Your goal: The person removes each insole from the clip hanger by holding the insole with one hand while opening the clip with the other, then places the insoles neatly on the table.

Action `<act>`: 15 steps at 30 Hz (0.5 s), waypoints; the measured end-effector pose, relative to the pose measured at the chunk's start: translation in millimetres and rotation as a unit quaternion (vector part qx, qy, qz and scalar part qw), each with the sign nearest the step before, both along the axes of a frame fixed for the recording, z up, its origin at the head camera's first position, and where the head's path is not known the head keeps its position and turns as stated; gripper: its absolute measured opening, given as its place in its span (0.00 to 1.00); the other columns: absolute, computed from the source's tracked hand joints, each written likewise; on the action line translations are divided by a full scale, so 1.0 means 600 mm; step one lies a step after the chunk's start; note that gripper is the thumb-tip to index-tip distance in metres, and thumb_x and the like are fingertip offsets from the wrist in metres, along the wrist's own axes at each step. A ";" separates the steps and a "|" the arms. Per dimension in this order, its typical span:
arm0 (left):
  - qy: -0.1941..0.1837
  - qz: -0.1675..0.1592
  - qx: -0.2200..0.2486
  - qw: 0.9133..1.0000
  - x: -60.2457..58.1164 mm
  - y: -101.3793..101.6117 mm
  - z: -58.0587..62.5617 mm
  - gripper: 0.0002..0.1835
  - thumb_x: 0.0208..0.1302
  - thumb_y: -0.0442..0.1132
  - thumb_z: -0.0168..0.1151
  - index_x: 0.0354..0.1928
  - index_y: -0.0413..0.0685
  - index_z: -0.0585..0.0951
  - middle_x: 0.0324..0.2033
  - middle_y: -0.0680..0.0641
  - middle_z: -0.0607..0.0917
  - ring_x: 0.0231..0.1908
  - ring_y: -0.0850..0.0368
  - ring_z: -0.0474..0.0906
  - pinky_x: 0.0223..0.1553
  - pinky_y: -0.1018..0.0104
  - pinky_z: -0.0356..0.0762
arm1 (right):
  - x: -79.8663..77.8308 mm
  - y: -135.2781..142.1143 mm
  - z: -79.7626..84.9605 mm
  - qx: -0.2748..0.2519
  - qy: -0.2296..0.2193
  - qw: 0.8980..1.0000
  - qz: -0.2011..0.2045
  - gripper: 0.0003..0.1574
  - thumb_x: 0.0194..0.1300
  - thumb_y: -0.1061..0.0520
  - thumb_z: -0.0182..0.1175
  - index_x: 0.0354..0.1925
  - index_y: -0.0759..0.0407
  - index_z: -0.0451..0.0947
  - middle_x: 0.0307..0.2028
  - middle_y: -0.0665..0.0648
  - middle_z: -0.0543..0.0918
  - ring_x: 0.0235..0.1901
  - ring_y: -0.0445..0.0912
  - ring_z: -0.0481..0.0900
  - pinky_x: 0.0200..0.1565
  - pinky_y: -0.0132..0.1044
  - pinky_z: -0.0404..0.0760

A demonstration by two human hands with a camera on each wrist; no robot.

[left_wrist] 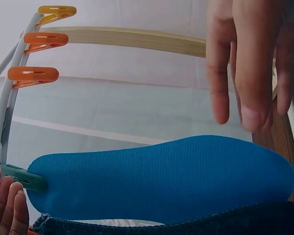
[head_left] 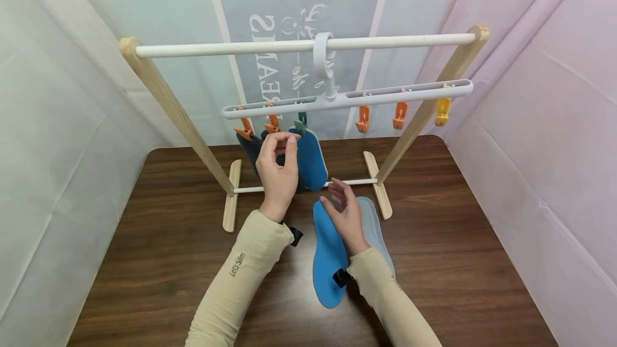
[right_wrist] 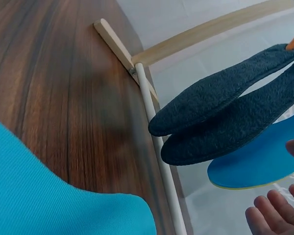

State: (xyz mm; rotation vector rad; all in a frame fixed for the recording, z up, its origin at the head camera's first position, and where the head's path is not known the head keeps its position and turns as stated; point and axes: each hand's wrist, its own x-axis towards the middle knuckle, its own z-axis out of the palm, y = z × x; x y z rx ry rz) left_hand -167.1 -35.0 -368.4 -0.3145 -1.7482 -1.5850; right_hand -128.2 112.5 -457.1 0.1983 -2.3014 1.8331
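My left hand (head_left: 279,167) is raised at the hanger, thumb and forefinger pinching at a green clip (left_wrist: 27,178). That clip bites the upper end of a blue insole (left_wrist: 161,178), which hangs toe down. Lower and to the right, my right hand (head_left: 344,213) holds nothing; its fingers are loosely bent near the hanging insole's lower end. Two dark fuzzy insoles (right_wrist: 220,93) hang beside the blue one from orange clips (head_left: 246,128), partly behind my left hand. On the table below my right hand lie another blue insole (head_left: 329,261) and a grey one (head_left: 373,224).
The white hanger (head_left: 347,100) hooks over the white rail (head_left: 217,48) of a wooden stand (head_left: 178,117). On its right half dangle two orange clips (head_left: 400,115) and a yellow clip (head_left: 442,112). Beneath is a dark wooden table (head_left: 159,272); pale curtains (head_left: 53,138) enclose it.
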 end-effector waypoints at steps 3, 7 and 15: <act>0.000 0.003 -0.001 1.000 0.001 -0.001 0.001 0.09 0.71 0.33 0.52 0.40 0.34 0.79 0.40 0.37 0.80 0.38 0.47 0.76 0.45 0.62 0.75 | -0.012 -0.002 -0.004 -0.029 -0.012 0.999 0.015 0.36 0.64 0.65 0.61 0.66 0.72 0.60 0.60 0.74 0.69 0.62 0.64 0.68 0.64 0.52 0.69; 0.000 0.007 -0.001 1.000 0.000 -0.003 0.000 0.09 0.71 0.33 0.52 0.41 0.34 0.79 0.40 0.38 0.80 0.39 0.47 0.76 0.45 0.63 0.75 | -0.026 -0.005 -0.009 -0.063 -0.041 0.997 0.035 0.39 0.66 0.64 0.59 0.70 0.67 0.55 0.65 0.72 0.65 0.67 0.62 0.63 0.68 0.50 0.64; 0.010 0.004 -0.004 1.000 -0.001 -0.004 0.000 0.09 0.70 0.33 0.52 0.44 0.34 0.78 0.41 0.37 0.78 0.43 0.48 0.76 0.47 0.63 0.75 | -0.057 -0.011 -0.013 -0.100 -0.088 0.990 0.049 0.37 0.69 0.61 0.56 0.72 0.61 0.56 0.67 0.66 0.63 0.68 0.58 0.63 0.68 0.46 0.65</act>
